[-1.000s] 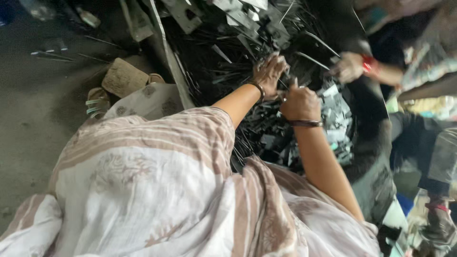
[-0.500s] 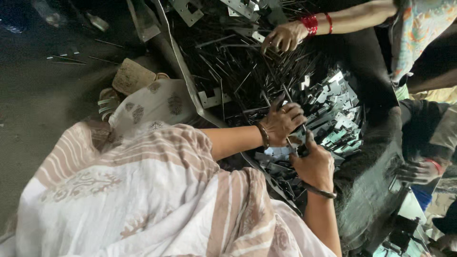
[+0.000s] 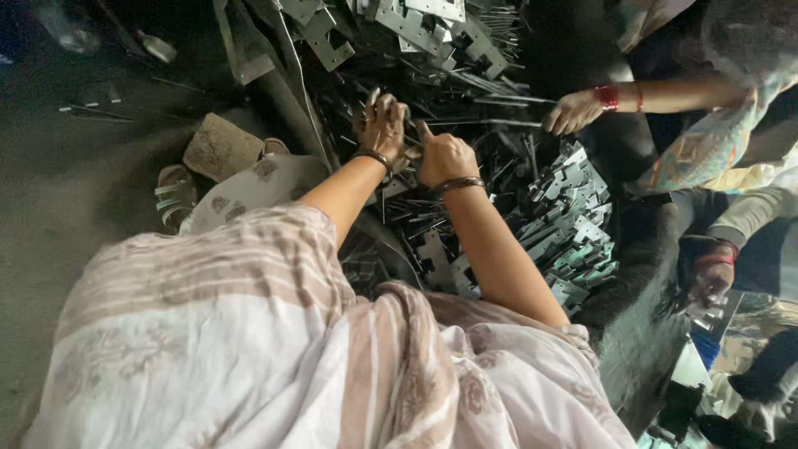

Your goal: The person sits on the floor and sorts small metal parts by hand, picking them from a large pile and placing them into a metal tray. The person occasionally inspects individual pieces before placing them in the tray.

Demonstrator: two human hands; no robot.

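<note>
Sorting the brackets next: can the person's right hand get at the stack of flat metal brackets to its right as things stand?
Probably yes. The right hand sits just beside the stack of flat metal brackets, with only loose metal strips between them. The co-worker's hand is farther up, off that path.

We see a dark tangle of thin metal rods [image 3: 465, 100] lying criss-cross in a heap, some slanting upward, with no 2 pointing the same way. Just beside them on the right lies a loose stack of flat, silvery metal brackets [image 3: 565, 224] with punched holes, overlapping and tilted at mixed angles.
</note>
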